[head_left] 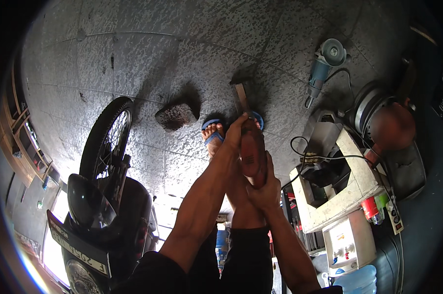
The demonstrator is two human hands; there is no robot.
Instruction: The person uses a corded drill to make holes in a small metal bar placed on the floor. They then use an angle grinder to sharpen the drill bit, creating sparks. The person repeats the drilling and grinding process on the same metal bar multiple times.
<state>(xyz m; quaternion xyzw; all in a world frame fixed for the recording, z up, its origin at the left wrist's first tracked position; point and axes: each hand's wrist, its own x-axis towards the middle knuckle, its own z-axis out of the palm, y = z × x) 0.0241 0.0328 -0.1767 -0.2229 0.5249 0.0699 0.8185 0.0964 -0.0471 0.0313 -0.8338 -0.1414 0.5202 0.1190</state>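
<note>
A red power tool (253, 154) lies lengthwise between my forearms, over my bare leg and above my feet in blue flip-flops (211, 123). My left hand (235, 134) is closed around its front end, beside a narrow flat metal piece (241, 95) that points away from me; whether that piece is fixed to the tool I cannot tell. My right hand (264, 191) grips the rear of the tool, its fingers partly hidden under the body. A dark, rough block or container (176, 115) sits on the tiled floor (192, 59) to the left of my feet.
At left stand a motorbike wheel (104, 132) and black body parts with a plate. At right lie a blue angle grinder (322, 66), a red round machine (393, 127), a worn white stand (336, 201), cables, cans and a water dispenser (346, 240). Wooden frames (23, 127) line the far left.
</note>
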